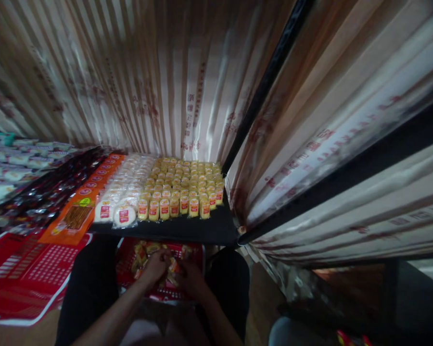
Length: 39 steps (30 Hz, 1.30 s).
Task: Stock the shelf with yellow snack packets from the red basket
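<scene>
My left hand (157, 266) and my right hand (189, 278) are both down in a red plastic basket (128, 269) that rests between my knees. Their fingers close on small yellow snack packets (173, 266) lying in the basket; the grip is dim and blurred. Above the basket a black shelf (187, 229) carries rows of the same small yellow packets with red labels (180, 185). Round white packets with red labels (124, 214) lie in rows to their left.
Orange snack bags (74, 218) and dark wrapped goods (39, 197) fill the shelf further left. An empty red basket (18, 276) sits at the lower left. Printed plastic sheeting (166, 86) hangs behind and to the right, with a black frame post (263, 91).
</scene>
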### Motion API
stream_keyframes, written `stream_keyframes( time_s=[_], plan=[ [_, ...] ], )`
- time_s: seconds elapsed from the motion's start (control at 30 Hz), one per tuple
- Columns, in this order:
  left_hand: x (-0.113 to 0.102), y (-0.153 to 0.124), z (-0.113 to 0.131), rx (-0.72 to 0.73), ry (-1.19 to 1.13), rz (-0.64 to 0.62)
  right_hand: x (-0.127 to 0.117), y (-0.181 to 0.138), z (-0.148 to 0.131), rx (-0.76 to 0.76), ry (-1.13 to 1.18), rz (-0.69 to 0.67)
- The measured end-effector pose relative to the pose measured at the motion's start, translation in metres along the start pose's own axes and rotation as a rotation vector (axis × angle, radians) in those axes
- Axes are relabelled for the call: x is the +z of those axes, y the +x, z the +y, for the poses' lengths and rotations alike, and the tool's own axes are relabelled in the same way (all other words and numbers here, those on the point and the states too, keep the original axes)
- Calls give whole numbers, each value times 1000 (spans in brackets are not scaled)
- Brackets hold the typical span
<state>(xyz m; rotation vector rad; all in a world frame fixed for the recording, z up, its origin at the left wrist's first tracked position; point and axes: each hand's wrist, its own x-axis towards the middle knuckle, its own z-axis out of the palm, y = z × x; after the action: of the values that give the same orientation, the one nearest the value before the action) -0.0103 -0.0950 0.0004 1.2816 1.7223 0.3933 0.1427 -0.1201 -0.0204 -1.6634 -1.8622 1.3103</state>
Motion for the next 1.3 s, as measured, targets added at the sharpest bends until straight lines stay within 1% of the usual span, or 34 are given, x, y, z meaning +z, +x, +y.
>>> stream_keyframes(
  time_s=[0.1,0.17,0.23,0.3,0.43,0.57,0.67,0.77,0.87,0.97,1.07,1.2,1.3],
  plan=[
    [-2,-9,14,108,5,-58,-12,-16,-9,-69,99,33],
    [-3,-13,24,190,29,-71,-20,-25,-16,-98,119,73],
    [-4,-16,37,272,52,-54,-28,-32,-22,-100,106,130],
    [-5,-18,51,334,63,-25,-37,-36,-27,-99,72,216],
    [-5,-19,85,399,45,9,-56,-38,-33,-105,-32,386],
    [-1,-17,115,464,22,38,-73,-34,-35,-157,-114,576],
    [3,-14,127,504,3,65,-80,-30,-35,-168,-102,626],
    [7,-12,130,525,-22,124,-80,-25,-34,-176,-23,633],
    [6,-12,127,507,-76,177,-76,-16,-35,-187,45,652],
    [1,-12,119,472,-167,224,-71,-5,-43,-172,89,668],
    [-6,-11,108,477,-242,273,-66,7,-54,-138,103,683],
    [-11,-9,99,519,-179,295,-62,19,-62,-107,94,720],
    [-8,-8,104,527,-138,247,-67,21,-59,-71,58,793]
  ],
)
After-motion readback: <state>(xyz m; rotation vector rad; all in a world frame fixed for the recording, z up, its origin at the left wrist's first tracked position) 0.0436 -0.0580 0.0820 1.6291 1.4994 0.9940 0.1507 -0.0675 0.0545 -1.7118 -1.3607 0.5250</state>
